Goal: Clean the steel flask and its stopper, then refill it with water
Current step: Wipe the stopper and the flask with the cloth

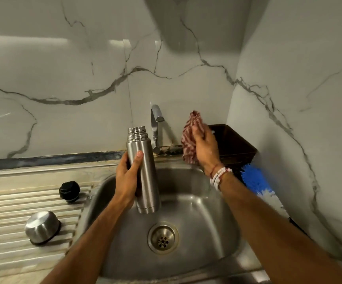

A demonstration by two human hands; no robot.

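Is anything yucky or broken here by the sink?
Nothing looks broken or spilled. The one yucky bit is the dark grime along the seam behind the tap, where the sink meets the wall. The flask is open only because its stopper sits on the drainboard.

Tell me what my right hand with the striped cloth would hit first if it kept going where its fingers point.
Likely the grey-veined marble back wall, right of the chrome tap; the red-and-white striped cloth in the right hand touches first. Depth unclear.

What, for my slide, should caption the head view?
Left hand holds open flask over sink; right hand grips striped cloth.
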